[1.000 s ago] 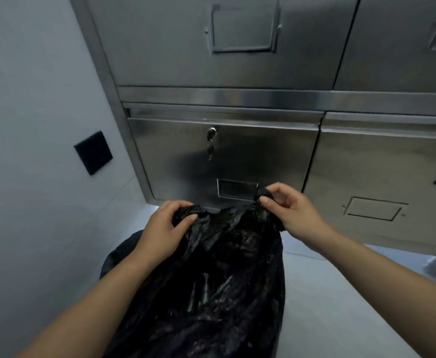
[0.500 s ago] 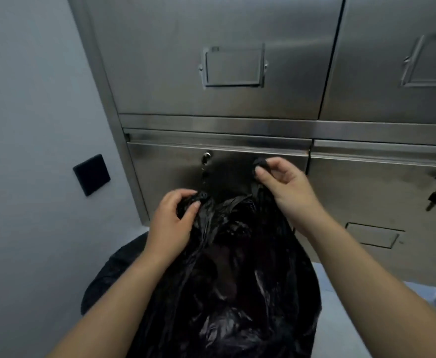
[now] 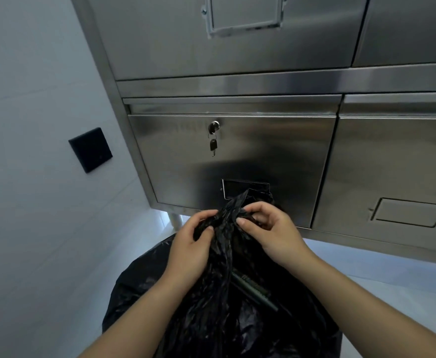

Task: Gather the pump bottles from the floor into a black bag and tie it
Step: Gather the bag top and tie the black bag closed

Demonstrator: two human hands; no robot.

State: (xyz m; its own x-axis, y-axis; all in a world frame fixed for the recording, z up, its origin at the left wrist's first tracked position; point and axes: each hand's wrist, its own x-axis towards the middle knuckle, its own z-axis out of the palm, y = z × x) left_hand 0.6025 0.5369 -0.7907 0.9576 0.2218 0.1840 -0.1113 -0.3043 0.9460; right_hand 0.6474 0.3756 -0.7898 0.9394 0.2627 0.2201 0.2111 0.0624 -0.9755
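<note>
The black bag (image 3: 206, 326) sits on the floor (image 3: 392, 285) below you, its mouth bunched and pinched by your left hand (image 3: 188, 250) and right hand (image 3: 273, 236) close together, bottles seemingly inside, so tying is in hand: cross the ends and knot.

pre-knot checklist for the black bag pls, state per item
1. Grip of left hand on top of black bag: ok.
2. Pinch of right hand on the bag top: ok.
3. Bag mouth gathered between both hands: ok.
4. Knot tied: not ok, none visible.
5. All pump bottles inside: cannot tell, bag is opaque.
6. Bag clear of key hanging on steel cabinet: ok, key hangs above it.
</note>
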